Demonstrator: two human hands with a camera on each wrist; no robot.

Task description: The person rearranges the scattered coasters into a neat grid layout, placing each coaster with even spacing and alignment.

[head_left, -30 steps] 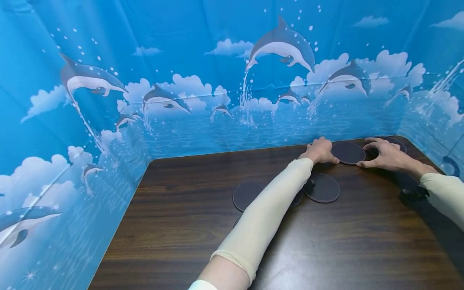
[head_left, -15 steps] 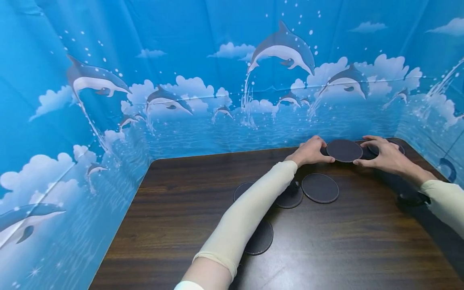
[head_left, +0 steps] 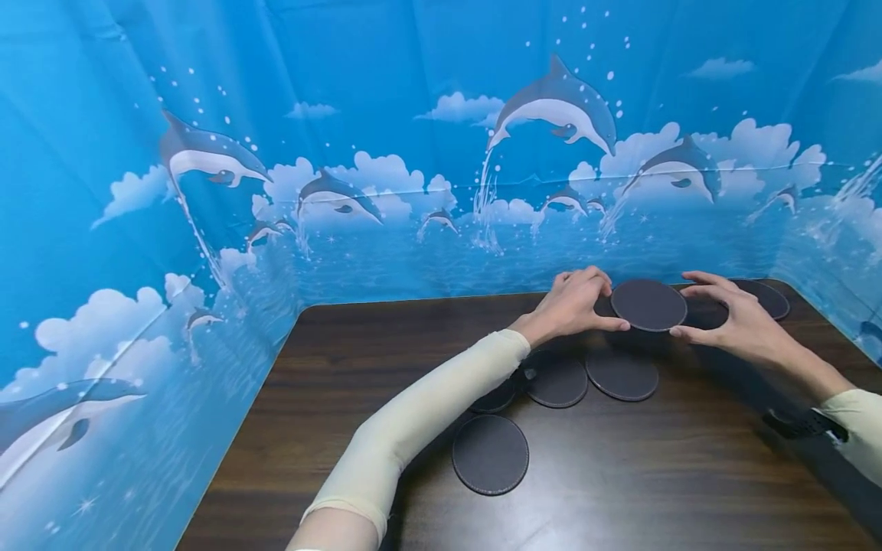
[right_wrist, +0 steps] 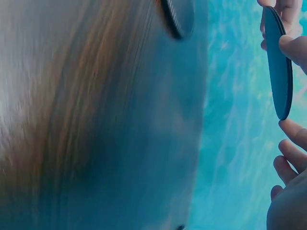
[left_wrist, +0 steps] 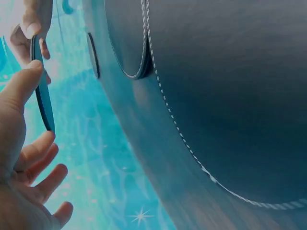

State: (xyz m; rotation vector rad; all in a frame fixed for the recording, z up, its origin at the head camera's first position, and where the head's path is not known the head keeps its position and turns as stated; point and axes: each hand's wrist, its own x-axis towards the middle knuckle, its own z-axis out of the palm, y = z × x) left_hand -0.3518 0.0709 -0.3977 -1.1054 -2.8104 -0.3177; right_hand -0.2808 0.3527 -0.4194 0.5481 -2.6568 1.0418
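Observation:
Between my two hands, a round dark coaster [head_left: 649, 304] with a stitched rim is held up above the far part of the table. My left hand [head_left: 572, 302] pinches its left edge between thumb and fingers. On the opposite edge, the thumb and fingers of my right hand [head_left: 740, 317] pinch it too. Both wrist views show the coaster [left_wrist: 44, 98] edge-on, off the tabletop. Below the hands lie a coaster [head_left: 623, 375], another coaster [head_left: 556, 383] to its left, and a third coaster [head_left: 494, 399] partly hidden by my left sleeve. Nearer sits one more coaster [head_left: 491, 455].
Another coaster [head_left: 765, 298] lies at the table's far right corner, behind my right hand. A blue cloth [head_left: 413, 252] printed with dolphins hangs along the back and sides of the dark wooden table [head_left: 620, 490].
The held coaster has come up off the table and moved left with both hands. My left arm has drawn back leftward, uncovering the nearest coaster. The head view has shifted slightly.

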